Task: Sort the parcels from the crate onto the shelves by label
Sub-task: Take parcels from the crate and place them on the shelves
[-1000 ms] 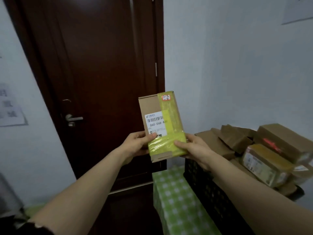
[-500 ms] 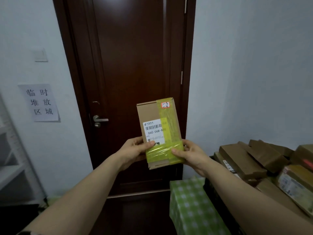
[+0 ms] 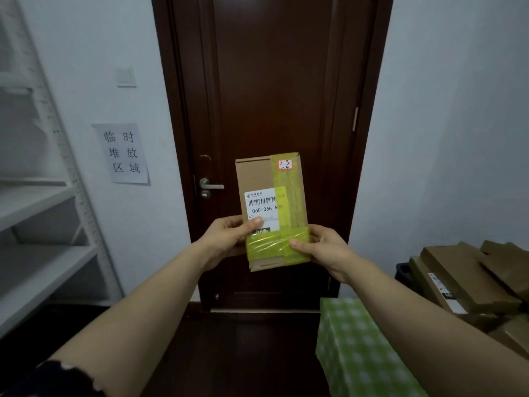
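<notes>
The fingers of both hands are hidden behind the parcel (image 3: 259,177), so only the thumbs and the backs of the hands show. The left hand (image 3: 226,239) grips the parcel's lower left edge. Its thumb lies over the bottom of the white shipping label (image 3: 261,208) and covers some of the small print there. The right hand (image 3: 325,250) grips the lower right edge, thumb pressed on the crosswise band of yellow tape (image 3: 269,247). A lengthwise strip of the same tape overlaps the label's right side, where the end of the printed code reads dimly (060-06B is plain, the rest less so). A small red-edged sticker (image 3: 285,164) near the top right corner bears handwriting, seemingly 3-3 over -4.

The parcel is a flat brown cardboard box held up in the air in front of the dark wooden door (image 3: 272,81), with the door handle (image 3: 211,186) just to its left. Its long axis stands near upright, the top leaning slightly left. The labelled face is turned toward the camera and the print reads the right way up.

At the right edge only a corner of the black crate (image 3: 402,272) shows beneath a heap of brown parcels (image 3: 463,277), which the frame cuts off. Below them a green checked cloth (image 3: 357,348) covers something I cannot make out. The white shelves (image 3: 43,196) on the left are blurred and cut off too. A paper sign (image 3: 124,153) with Chinese characters hangs on the wall beside them.
</notes>
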{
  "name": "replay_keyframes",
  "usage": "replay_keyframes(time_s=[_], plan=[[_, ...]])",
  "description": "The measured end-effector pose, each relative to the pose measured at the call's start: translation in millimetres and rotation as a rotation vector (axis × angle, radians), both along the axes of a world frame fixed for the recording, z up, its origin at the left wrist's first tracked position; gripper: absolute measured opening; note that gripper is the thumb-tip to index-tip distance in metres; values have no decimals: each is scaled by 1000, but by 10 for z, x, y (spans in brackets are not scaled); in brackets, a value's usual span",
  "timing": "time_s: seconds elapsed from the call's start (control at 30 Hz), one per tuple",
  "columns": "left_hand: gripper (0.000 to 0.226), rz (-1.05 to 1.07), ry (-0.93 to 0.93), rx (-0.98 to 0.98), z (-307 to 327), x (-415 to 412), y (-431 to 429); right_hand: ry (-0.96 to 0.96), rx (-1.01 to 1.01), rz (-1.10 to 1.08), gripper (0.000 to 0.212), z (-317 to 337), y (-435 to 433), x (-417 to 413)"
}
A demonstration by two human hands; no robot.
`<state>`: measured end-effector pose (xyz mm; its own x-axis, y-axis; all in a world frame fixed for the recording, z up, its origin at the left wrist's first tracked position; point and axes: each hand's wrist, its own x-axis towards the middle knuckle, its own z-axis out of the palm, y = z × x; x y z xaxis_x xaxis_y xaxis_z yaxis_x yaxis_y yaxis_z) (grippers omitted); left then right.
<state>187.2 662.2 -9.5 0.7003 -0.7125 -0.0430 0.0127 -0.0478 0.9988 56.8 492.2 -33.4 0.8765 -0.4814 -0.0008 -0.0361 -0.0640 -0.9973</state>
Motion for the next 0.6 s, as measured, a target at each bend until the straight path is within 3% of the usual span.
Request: replay_keyframes(time_s=[0.33, 0.5, 0.6], plan=[[33, 150, 13, 61, -107, 499, 1040, 64, -55, 188, 56, -132, 818, 838], [42, 272, 25, 85, -278, 645, 1631, 83, -77, 309, 81, -265, 1318, 1145], [45, 347, 26, 85, -354, 648, 1936, 93, -81, 393, 82, -323, 1578, 1279]])
